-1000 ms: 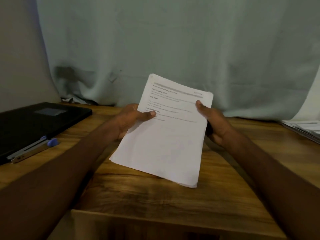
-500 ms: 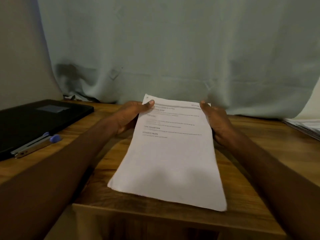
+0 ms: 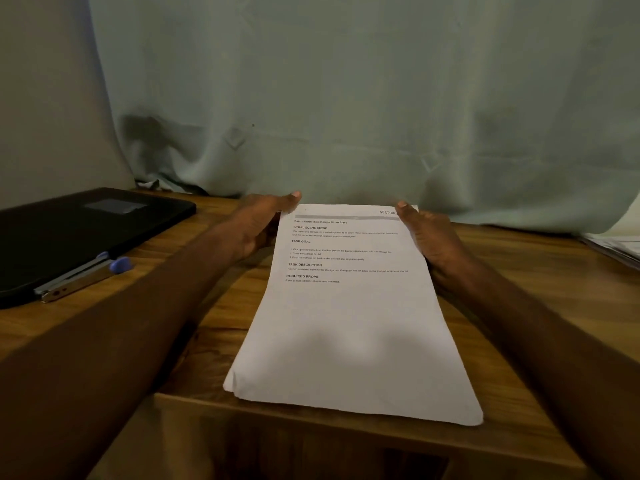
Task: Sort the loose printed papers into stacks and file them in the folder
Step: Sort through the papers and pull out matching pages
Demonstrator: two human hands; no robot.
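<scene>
Since a second ago the stack (image 3: 349,317) has come down from a tilted, lifted hold to lie flat on the surface (image 3: 214,306), its near edge at the front lip; both hands have slid up to its far corners.

Left to right: a black folder (image 3: 86,233), matte with rounded corners and a grey rectangular label too dim to read, lies at the far left. A metal clip (image 3: 76,278) with a blue plastic tip rests on its near edge. The left hand (image 3: 258,225) lies along the stack's left edge, fingers straight, thumb tip on the top-left corner; it presses rather than grips. The stack is white printed sheets, headed "Return Under-Bed Storage Bin to Place", with headings "INITIAL SCENE SETUP", "TASK GOAL", "TASK DESCRIPTION", "REQUIRED PROPS" and "SECTION" at top right; the small print is not legible. The right hand (image 3: 433,237) flanks the right edge, fingers extended, one fingertip on the top-right corner. More papers (image 3: 620,249) lie at the far right edge. The surface is wood-grained; a pale, creased curtain (image 3: 346,98) hangs behind.
</scene>
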